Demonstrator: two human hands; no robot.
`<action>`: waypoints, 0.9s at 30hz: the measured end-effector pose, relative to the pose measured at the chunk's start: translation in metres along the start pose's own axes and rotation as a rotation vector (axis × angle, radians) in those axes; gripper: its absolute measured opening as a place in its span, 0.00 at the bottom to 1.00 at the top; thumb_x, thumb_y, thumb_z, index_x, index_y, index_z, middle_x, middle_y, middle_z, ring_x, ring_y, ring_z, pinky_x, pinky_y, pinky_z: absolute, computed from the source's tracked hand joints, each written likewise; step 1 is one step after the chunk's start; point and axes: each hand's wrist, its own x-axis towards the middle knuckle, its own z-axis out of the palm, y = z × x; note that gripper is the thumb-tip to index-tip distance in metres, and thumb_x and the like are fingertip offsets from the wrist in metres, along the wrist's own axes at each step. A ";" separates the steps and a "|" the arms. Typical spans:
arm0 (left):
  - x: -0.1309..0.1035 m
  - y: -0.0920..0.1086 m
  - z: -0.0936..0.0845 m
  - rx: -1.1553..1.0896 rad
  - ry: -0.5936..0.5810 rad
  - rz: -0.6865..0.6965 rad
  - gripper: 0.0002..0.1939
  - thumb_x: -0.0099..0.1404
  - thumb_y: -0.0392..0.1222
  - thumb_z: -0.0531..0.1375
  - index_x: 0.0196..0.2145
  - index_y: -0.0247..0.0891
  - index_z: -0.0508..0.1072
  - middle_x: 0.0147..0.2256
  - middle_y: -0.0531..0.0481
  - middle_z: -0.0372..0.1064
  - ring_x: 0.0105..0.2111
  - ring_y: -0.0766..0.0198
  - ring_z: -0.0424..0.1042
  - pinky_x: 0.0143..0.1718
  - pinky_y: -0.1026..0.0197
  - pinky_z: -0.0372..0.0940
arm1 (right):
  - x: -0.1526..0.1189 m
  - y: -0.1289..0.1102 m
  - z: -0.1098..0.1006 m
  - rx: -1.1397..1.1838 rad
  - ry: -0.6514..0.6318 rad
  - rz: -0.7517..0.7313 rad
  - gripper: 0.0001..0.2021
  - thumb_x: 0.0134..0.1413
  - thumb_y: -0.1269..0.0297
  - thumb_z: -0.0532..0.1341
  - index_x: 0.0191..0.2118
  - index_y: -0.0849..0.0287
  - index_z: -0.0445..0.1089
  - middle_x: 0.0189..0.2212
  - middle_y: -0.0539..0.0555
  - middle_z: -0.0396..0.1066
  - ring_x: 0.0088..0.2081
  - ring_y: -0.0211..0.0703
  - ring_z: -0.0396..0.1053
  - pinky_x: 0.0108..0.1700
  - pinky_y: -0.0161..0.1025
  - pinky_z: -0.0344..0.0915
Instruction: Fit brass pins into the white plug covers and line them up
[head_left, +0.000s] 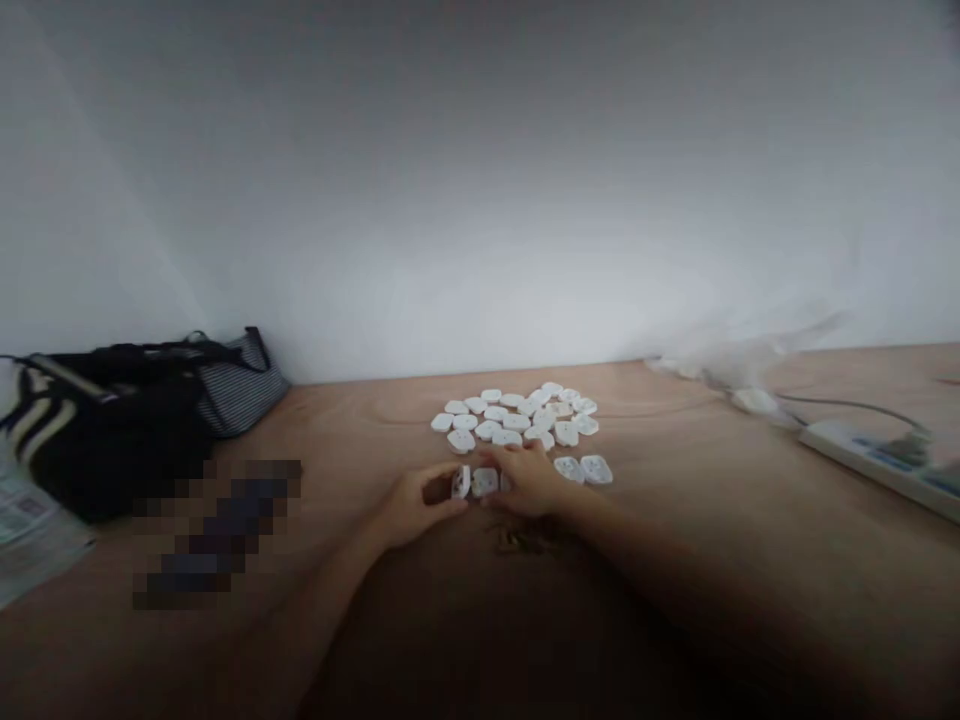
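My left hand (412, 507) pinches a small white plastic piece (460, 482), square with rounded corners, which stands tilted on its edge between thumb and fingers. Right beside it lies another white piece (485, 483), flat, just in front of the fingertips of my right hand (529, 478). That hand curls over the row, thumb and fingers around a further white piece (505, 482) that it mostly covers. To its right, two more pieces (596, 469) lie flat in the same row. Behind both hands several similar white pieces (511, 422) are spread in a loose cluster.
Small brass-coloured parts (525, 540) lie in shadow on the wooden table (675, 470), nearer to me. At left are a black bag (112, 430) and a blurred-out dark object (221, 535). A power strip (885, 460) and clear plastic bag (739, 360) occupy the right.
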 end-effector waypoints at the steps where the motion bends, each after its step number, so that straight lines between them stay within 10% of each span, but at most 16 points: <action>1: 0.000 -0.001 -0.001 0.008 0.002 -0.003 0.23 0.55 0.40 0.63 0.49 0.36 0.69 0.48 0.46 0.70 0.49 0.54 0.68 0.54 0.48 0.58 | 0.001 0.000 0.001 0.002 0.003 0.002 0.32 0.43 0.58 0.65 0.55 0.59 0.57 0.45 0.60 0.70 0.47 0.56 0.64 0.49 0.53 0.50; 15: 0.001 -0.006 -0.002 0.059 0.003 -0.039 0.27 0.53 0.44 0.64 0.51 0.39 0.68 0.49 0.46 0.69 0.49 0.52 0.67 0.53 0.47 0.58 | -0.049 0.010 -0.030 0.227 0.283 0.099 0.25 0.43 0.63 0.65 0.49 0.59 0.60 0.42 0.57 0.70 0.42 0.48 0.67 0.45 0.45 0.60; 18: -0.001 0.003 -0.002 0.180 0.119 0.056 0.35 0.51 0.45 0.66 0.55 0.39 0.62 0.51 0.43 0.66 0.52 0.50 0.64 0.54 0.46 0.56 | -0.080 0.010 -0.036 0.257 0.258 0.085 0.22 0.43 0.63 0.64 0.47 0.57 0.63 0.41 0.55 0.70 0.42 0.49 0.67 0.43 0.45 0.63; 21: -0.004 0.018 0.005 0.398 0.222 0.284 0.22 0.55 0.43 0.63 0.48 0.38 0.69 0.44 0.44 0.69 0.45 0.53 0.67 0.49 0.50 0.60 | -0.103 0.008 -0.038 0.258 0.204 0.059 0.24 0.43 0.63 0.65 0.49 0.57 0.62 0.44 0.56 0.69 0.45 0.50 0.65 0.46 0.47 0.62; 27: -0.013 0.034 0.036 0.496 -0.061 0.455 0.11 0.66 0.35 0.52 0.43 0.37 0.72 0.37 0.46 0.67 0.36 0.63 0.68 0.38 0.62 0.64 | -0.106 0.004 -0.039 0.226 0.084 -0.022 0.22 0.43 0.63 0.64 0.47 0.56 0.64 0.41 0.55 0.70 0.44 0.51 0.65 0.47 0.50 0.58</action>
